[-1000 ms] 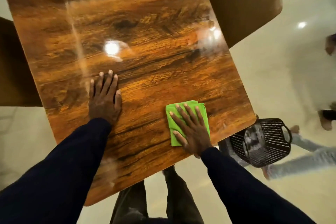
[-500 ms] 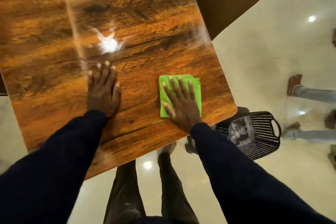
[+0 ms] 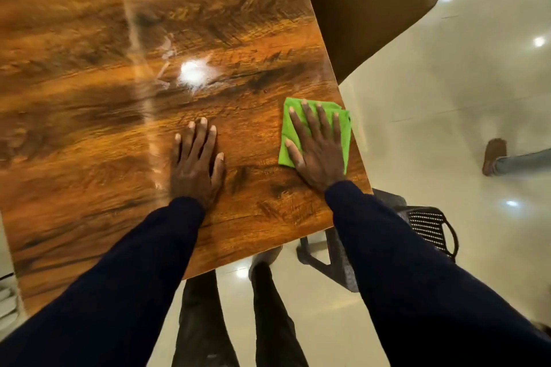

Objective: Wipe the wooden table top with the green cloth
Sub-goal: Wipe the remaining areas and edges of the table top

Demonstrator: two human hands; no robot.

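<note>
The wiping stroke looked to be under way at the near right corner of the tabletop, with the cloth already pressed down and most of the wood farther off yet to be covered. By that reading, the next move called for keeping the palm's weight on the cloth and sliding it along the right edge or across toward the left edge. The cloth would need to stay flat so that it neither bunched up nor slipped over the side.

The left hand lay nearest, toward the middle of the near edge. It was fully open, with straight fingers close together and the palm down on bare wood. It held nothing and seemed only to brace the body.

The right hand was also fully open, its fingers spread and flat on the green cloth, pressing rather than gripping it. The folded cloth lay just inside the right edge, and its far corner nearly reached that edge.

Farther in, a bright lamp reflection shone on the glossy wood. Beyond the right edge stood a brown chair.
</note>
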